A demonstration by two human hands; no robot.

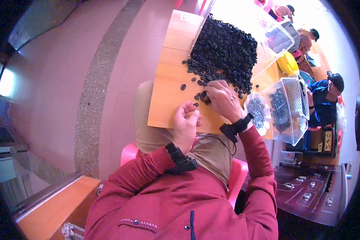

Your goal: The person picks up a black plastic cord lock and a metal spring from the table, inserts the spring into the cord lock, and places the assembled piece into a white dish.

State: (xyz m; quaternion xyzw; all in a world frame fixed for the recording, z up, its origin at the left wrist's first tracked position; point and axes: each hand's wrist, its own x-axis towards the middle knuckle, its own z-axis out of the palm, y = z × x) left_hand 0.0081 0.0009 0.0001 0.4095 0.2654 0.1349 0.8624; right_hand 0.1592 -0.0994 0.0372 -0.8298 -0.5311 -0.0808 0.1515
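Observation:
A big heap of small black oval parts with holes point(224, 52) covers the far part of the wooden table point(168, 92). My right hand point(224, 101) reaches over the heap's near edge, its bent fingers down among a few loose parts. What its fingertips grip, if anything, is hidden. Closer to me, my left hand point(185, 124) is held above the table's near edge with thumb and fingers drawn together. One small black part point(195, 105) shows right by its fingertips; whether they hold anything is too small to tell. Both wrists wear black straps.
Right of my right hand stands a white scalloped dish point(250, 105) of small grey pieces. Beside it are a clear bin point(295, 138) with dark parts and a white perforated basket point(296, 94). A yellow bowl point(286, 64) lies beyond. Several people sit at the right.

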